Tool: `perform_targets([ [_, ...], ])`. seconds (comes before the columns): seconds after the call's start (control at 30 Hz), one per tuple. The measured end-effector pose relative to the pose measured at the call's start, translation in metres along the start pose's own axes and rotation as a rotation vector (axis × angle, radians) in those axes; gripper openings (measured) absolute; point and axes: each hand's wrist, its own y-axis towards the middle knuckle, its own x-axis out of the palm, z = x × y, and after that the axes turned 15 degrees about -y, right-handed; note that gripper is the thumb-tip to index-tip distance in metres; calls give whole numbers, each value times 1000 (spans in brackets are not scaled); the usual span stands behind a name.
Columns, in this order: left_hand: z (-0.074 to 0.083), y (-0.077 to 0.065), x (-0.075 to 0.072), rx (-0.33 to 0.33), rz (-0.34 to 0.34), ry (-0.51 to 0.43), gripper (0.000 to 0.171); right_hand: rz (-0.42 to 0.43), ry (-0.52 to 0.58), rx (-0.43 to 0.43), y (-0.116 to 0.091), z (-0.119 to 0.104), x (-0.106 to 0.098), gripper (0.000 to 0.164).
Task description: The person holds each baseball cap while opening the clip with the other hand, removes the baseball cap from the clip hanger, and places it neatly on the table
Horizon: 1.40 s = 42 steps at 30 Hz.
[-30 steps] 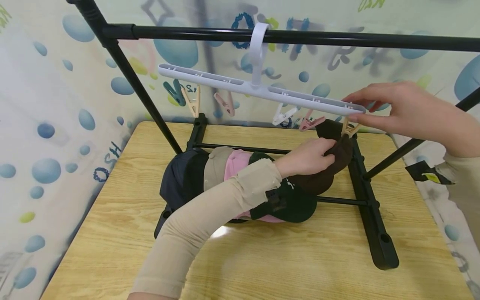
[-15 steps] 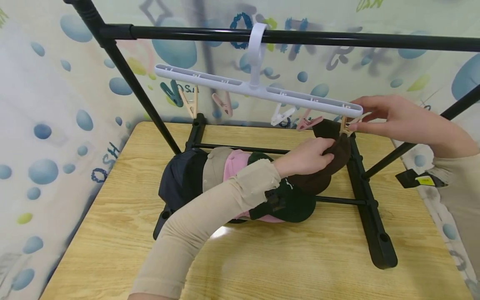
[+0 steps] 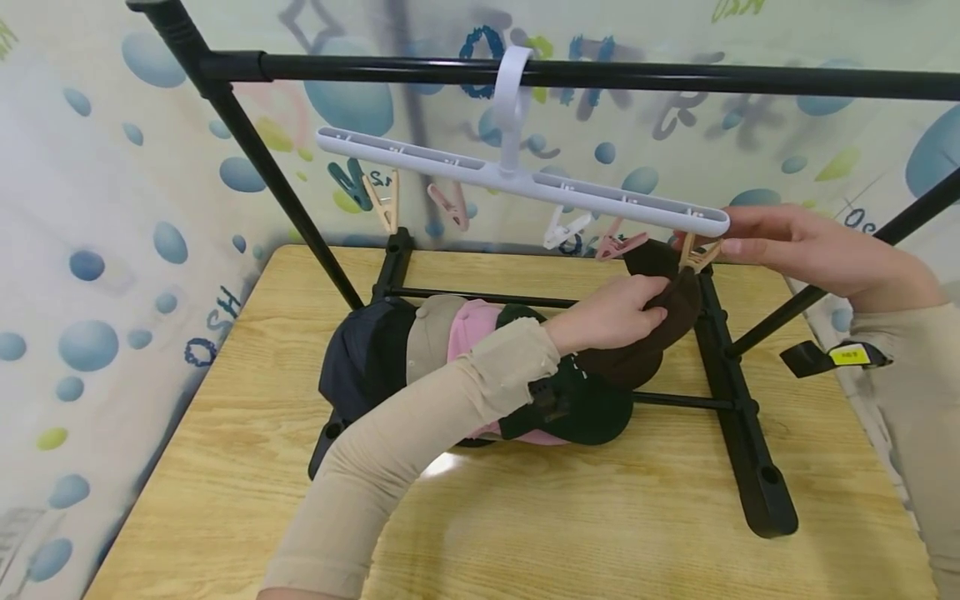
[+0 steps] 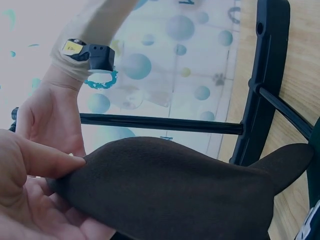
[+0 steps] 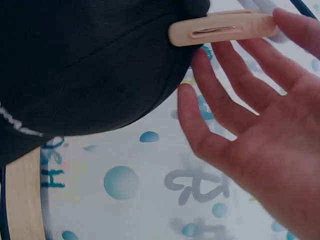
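Observation:
In the head view, my left hand [image 3: 611, 312] pinches the edge of a dark brown cap [image 3: 678, 321]; the left wrist view shows thumb and fingers on the fabric of the cap [image 4: 170, 190]. A beige clothespin [image 3: 696, 254] hangs at the right end of a pale lavender hanger [image 3: 450, 171] and bites the cap. My right hand [image 3: 832, 254] pinches this clothespin. In the right wrist view, the thumb meets the tail of the clothespin [image 5: 225, 29], with fingers behind it. The hanger hooks over a black rail [image 3: 375, 68].
Several caps lie in a row on the wooden table [image 3: 525, 533]: navy [image 3: 360, 350], beige [image 3: 431, 329], pink [image 3: 472, 321] and dark green [image 3: 592, 412]. Other clothespins, such as a green one [image 3: 350, 183] and a white one [image 3: 566, 229], hang from the hanger. A black rack foot [image 3: 765, 500] stands right.
My right hand has come down from the hanger's end to the beige clothespin. The left hand stays on the brown cap.

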Motion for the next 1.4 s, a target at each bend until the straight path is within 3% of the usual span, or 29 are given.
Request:
perform_targets([
  [0.17, 0, 0, -1, 3, -9, 4, 19, -75, 152, -163, 3, 5, -2, 40],
  [0.3, 0, 0, -2, 7, -11, 9, 19, -147, 346, -369, 8, 10, -1, 46],
  [0.43, 0, 0, -2, 12, -8, 2, 19, -196, 461, -454, 13, 11, 0, 47],
  [0.63, 1, 0, -3, 11, -2, 4, 20, -215, 541, -471, 19, 9, -2, 42],
  [0.8, 0, -1, -3, 8, -1, 1, 21, -209, 579, -394, 19, 8, -1, 41],
  [1.1, -2, -4, -4, 5, 20, -23, 22, -111, 560, -313, 18, -1, 6, 36],
  [1.4, -1, -8, -3, -10, -2, -56, 19, 33, 649, -391, 14, -8, 20, 35],
])
